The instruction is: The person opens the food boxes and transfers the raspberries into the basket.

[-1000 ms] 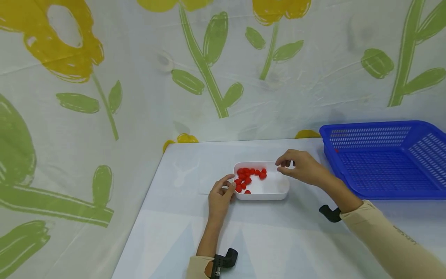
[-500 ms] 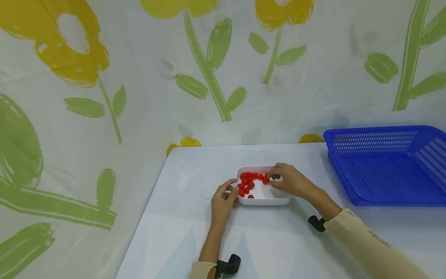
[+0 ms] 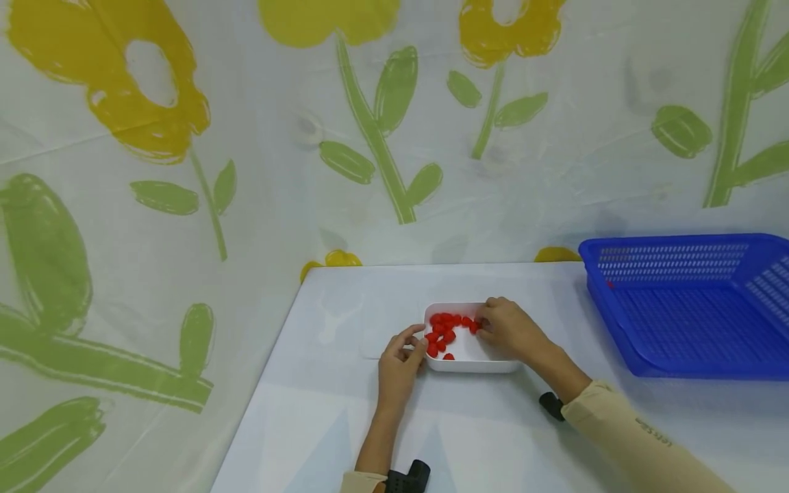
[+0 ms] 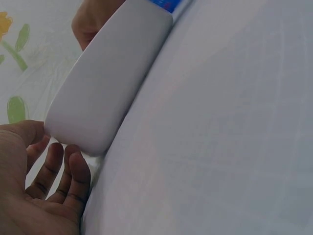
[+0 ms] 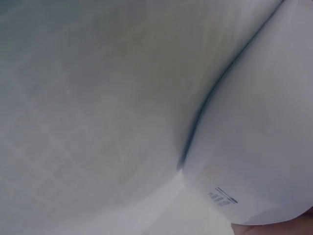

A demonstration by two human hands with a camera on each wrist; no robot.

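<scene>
A shallow white tray (image 3: 471,366) with rounded corners stands on the table. Several small red, berry-like pieces (image 3: 441,327) lie in it, mostly toward its left end. My left hand (image 3: 397,373) holds that left end. In the left wrist view its thumb meets the tray's corner and its curled fingers lie by the end wall. My right hand (image 3: 510,330) reaches over the far right part of the tray, fingers bent down at the rightmost red pieces. Its fingertips are hidden, so a grasp cannot be made out. The right wrist view shows mostly tray wall and cloth.
To the right of the tray sits a large blue plastic basket (image 3: 684,308) with slotted sides, a tiny red spot inside its left wall. White cloth (image 3: 320,411) covers the table. A flower-printed curtain (image 3: 265,137) rises behind and at the left.
My right hand has come in from the tray's right edge to the red pieces, and the gap between its thumb and fingers has closed from view. The left hand stays at the tray's left end.
</scene>
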